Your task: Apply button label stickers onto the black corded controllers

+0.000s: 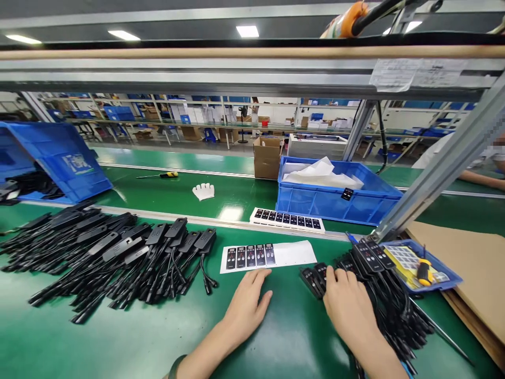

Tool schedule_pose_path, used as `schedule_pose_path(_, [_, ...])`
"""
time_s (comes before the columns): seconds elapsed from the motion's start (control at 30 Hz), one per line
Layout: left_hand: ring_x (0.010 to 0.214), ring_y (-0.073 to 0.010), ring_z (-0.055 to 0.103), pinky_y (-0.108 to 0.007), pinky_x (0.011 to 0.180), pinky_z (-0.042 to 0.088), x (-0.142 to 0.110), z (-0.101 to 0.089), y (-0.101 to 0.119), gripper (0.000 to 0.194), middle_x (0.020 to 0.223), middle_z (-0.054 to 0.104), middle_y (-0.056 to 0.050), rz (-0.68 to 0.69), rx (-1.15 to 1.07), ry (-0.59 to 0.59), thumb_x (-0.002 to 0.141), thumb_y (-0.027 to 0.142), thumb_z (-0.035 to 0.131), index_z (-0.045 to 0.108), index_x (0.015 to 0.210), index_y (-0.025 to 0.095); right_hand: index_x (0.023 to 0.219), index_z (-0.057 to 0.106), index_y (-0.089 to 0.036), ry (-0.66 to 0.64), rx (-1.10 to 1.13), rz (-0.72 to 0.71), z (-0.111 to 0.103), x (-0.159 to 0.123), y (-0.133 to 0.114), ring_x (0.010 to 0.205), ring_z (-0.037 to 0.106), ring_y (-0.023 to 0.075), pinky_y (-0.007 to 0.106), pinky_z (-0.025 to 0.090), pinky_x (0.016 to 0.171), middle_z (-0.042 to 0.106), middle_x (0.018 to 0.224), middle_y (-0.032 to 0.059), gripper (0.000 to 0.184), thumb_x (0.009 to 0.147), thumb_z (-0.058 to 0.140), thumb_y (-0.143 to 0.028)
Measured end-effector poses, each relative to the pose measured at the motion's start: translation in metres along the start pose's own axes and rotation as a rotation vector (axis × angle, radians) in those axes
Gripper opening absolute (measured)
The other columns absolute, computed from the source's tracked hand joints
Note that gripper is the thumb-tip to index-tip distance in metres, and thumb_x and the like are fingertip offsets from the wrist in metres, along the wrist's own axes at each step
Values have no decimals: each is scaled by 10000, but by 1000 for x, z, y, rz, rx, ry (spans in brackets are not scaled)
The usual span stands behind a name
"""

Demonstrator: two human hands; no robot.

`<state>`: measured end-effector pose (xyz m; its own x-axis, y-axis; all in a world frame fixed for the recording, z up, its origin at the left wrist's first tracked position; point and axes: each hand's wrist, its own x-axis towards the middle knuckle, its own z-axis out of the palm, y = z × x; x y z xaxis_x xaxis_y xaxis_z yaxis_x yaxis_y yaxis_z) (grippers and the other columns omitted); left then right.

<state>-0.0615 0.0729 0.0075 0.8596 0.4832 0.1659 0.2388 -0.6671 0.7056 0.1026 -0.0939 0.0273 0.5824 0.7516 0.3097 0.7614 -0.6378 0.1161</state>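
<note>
My left hand [246, 301] rests on the green bench, fingers stretched out and thumb apart, holding nothing. Its fingertips are at the lower edge of a white label sheet [294, 253], which carries a row of several black labels [251, 256]. On the right, my right hand [349, 302] has its fingers curled down over a black control box [313, 281] with a label on its face. The fingertips are partly hidden. Under and beside this hand lies a pile of labelled black control boxes [371, 257] with black cables [398, 310].
Many black cabled boxes [122, 247] lie at left, before a tipped blue bin [67, 158]. Behind stand a blue crate [327, 202], a label stack [288, 219], a white glove [204, 191] and a screwdriver [168, 174]. Right: a small tray [447, 276], cardboard [469, 263] and a metal post [434, 158].
</note>
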Motion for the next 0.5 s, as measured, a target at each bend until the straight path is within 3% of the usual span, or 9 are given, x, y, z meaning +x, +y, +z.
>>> schedule_pose_path(0.17, [1319, -418, 317, -618, 1040, 280, 4, 8, -13, 481, 1407, 398, -234, -88, 449, -10, 865, 205, 426, 442, 1328, 77, 984, 671, -100, -131, 112, -45, -8, 32, -16, 861, 564, 357, 442, 434, 690, 599, 946, 210, 270, 791, 484, -72])
schedule_pose_path(0.27, [1322, -432, 306, -625, 1032, 282, 4, 12, -18, 477, 1404, 389, -261, -82, 503, -29, 879, 217, 411, 442, 1326, 53, 948, 668, -135, -194, 281, -131, -3, 66, -44, 878, 580, 296, 373, 431, 718, 607, 934, 156, 228, 844, 470, -89])
schedule_pose_path(0.37, [1311, -435, 324, -620, 1036, 280, 5, 11, -19, 473, 1389, 405, -267, -72, 526, -24, 870, 217, 420, 461, 1310, 47, 932, 663, -136, -201, 376, -152, 15, 96, -68, 847, 601, 240, 309, 436, 714, 618, 917, 126, 184, 842, 509, -91])
schedule_pose_path(0.5, [1296, -420, 359, -624, 1029, 287, 3, 12, -20, 455, 1373, 439, -240, -71, 489, 24, 852, 227, 449, 491, 1284, 93, 856, 648, -131, -129, 501, -130, 37, 111, -82, 876, 595, 237, 307, 438, 750, 617, 897, 122, 138, 848, 510, -115])
